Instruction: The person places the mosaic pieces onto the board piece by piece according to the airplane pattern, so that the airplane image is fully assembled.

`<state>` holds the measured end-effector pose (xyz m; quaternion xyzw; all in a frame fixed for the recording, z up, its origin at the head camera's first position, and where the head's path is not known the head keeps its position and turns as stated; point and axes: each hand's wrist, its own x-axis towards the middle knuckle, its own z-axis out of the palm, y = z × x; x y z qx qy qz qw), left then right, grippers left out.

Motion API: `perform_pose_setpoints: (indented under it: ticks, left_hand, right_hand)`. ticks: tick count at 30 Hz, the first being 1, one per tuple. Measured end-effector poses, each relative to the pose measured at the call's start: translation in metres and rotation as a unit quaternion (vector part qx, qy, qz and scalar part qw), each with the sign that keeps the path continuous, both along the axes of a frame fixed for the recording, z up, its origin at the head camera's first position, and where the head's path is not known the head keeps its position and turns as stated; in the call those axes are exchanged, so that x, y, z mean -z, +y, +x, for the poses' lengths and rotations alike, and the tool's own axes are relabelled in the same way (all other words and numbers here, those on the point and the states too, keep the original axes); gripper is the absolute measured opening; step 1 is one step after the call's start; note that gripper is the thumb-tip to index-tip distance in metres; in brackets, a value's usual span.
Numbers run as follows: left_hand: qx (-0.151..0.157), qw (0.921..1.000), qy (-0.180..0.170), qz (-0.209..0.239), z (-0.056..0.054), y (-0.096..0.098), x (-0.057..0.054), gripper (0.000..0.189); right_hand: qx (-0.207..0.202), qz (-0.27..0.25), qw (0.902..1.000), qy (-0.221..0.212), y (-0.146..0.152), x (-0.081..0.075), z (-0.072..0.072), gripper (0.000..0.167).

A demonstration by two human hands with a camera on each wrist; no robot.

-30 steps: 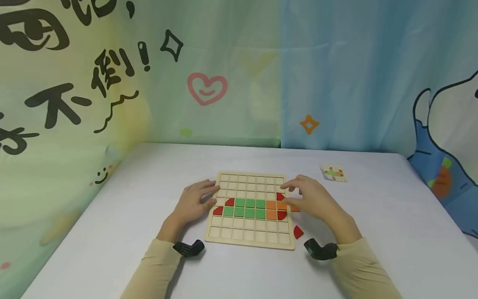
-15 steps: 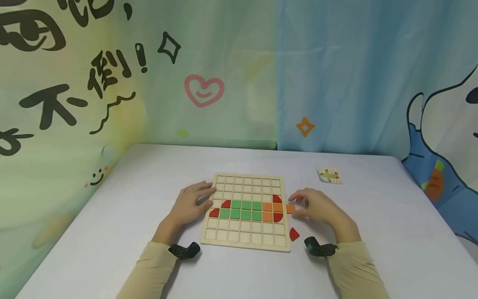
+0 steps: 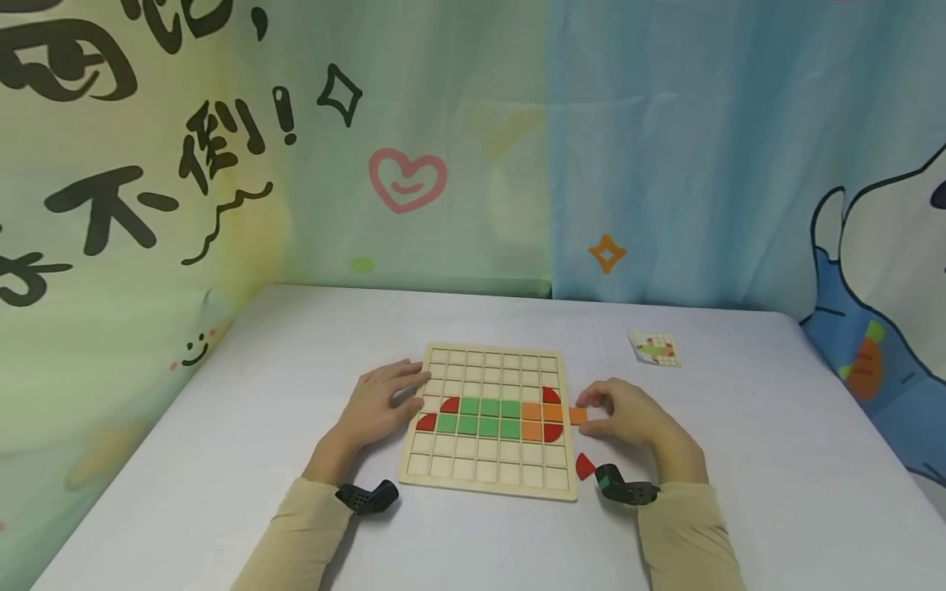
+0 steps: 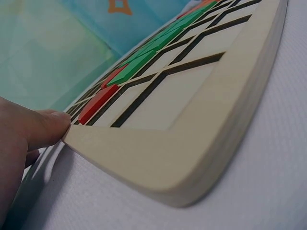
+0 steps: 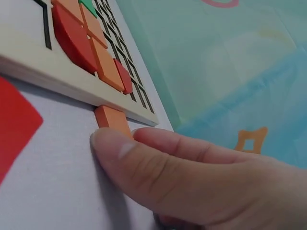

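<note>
A wooden grid board (image 3: pixel 484 472) lies flat on the table. Green square tiles (image 3: pixel 489 416), orange squares (image 3: pixel 531 410) and red quarter-round tiles (image 3: pixel 449 405) fill several of its middle cells. Just off the board's right edge is one orange square tile (image 5: pixel 112 120), which my right hand (image 3: pixel 639 419) pinches between thumb and fingers. My left hand (image 3: pixel 380 410) rests at the board's left edge, fingers stretched out; its thumb (image 4: pixel 53 125) touches the rim. A loose red quarter-round tile (image 3: pixel 584 466) lies right of the board, close to my right wrist.
A small pattern card (image 3: pixel 654 350) with a coloured grid picture lies toward the back right of the white table (image 3: pixel 332 320). Printed curtains (image 3: pixel 458 238) hang behind and at the left. Each wrist wears a black camera (image 3: pixel 626 486).
My right hand has moved off the board's right edge and down to the orange tile, its fingers now gripping it. The left hand stays at the board's left side.
</note>
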<state>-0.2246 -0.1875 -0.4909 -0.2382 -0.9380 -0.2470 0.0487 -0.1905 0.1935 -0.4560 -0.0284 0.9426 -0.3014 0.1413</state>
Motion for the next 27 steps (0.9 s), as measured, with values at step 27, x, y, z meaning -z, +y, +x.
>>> perform_pose_setpoints:
  ticks: [27]
  left_hand:
    - [0.009, 0.9999, -0.004, -0.01, -0.0035, -0.0037, 0.001, 0.048]
  right_hand:
    - [-0.002, 0.012, 0.9999, 0.005, 0.0046, 0.0052, -0.0038, 0.034]
